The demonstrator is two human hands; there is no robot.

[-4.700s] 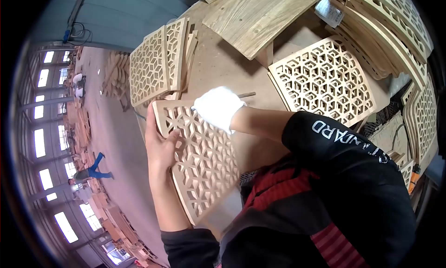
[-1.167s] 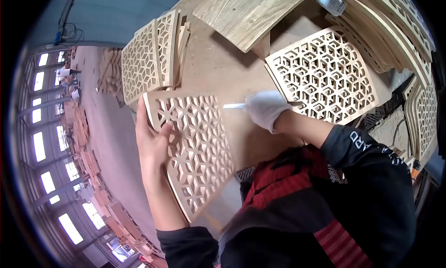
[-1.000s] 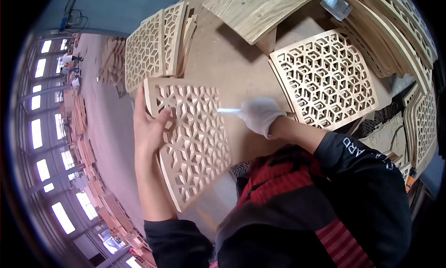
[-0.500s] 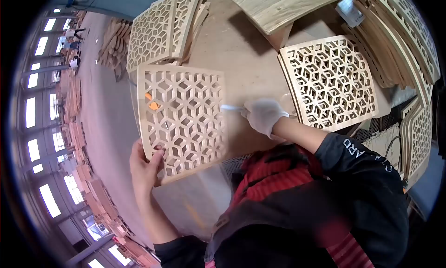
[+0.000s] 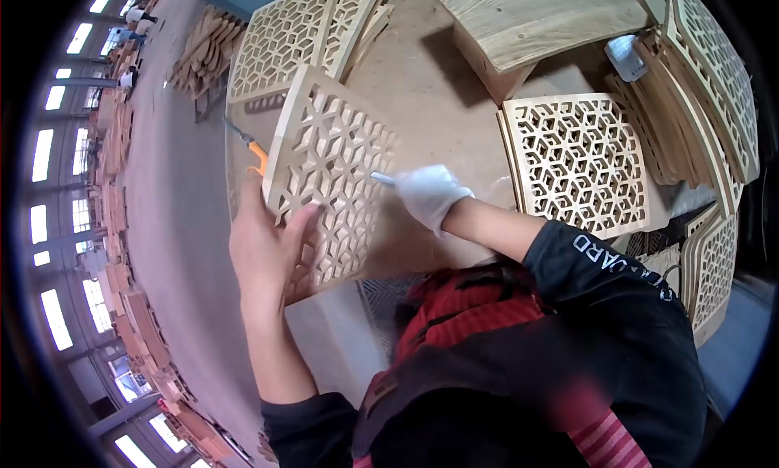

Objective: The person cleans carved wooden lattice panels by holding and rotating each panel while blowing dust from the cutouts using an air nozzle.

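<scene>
You have the cut-out lattice panel (image 5: 331, 169) left of centre, tilted, with your bare left hand (image 5: 266, 245) grasping its lower-left border, thumb over the face; that probably steadies it and turns the openings toward your other side. Your gloved right hand (image 5: 430, 194) is curled around a slim pale stick-like tool (image 5: 383, 178), its tip at the panel's right side; contact is unclear. Bare workbench (image 5: 422, 78) gives you room at upper centre and toward the stacked lattice panels (image 5: 580, 161) at right. The left is tighter: an orange-handled tool (image 5: 256, 154) lies beside the panel, near the bench edge.
</scene>
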